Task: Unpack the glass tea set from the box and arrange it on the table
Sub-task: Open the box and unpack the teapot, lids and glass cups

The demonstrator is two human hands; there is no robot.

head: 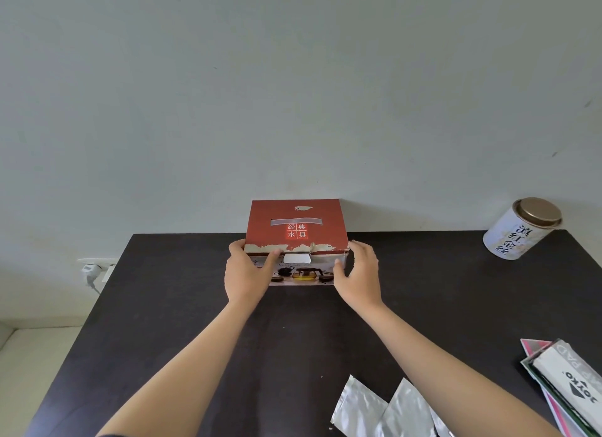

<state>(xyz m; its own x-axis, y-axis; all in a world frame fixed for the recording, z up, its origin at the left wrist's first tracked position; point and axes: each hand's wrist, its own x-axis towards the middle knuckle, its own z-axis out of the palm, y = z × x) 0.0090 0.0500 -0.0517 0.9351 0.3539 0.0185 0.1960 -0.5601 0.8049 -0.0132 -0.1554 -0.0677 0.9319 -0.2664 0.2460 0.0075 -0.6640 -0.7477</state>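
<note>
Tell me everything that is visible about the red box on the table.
The box looks like cardboard, with a red top printed with white Chinese characters and a slot in it. Its front face is pale and shows a picture of a glass teapot and cups. The red print along the front top edge is torn and worn. It is closed and stands flat at the far edge of the dark table, near the wall. The left hand and right hand grip its front corners.
</note>
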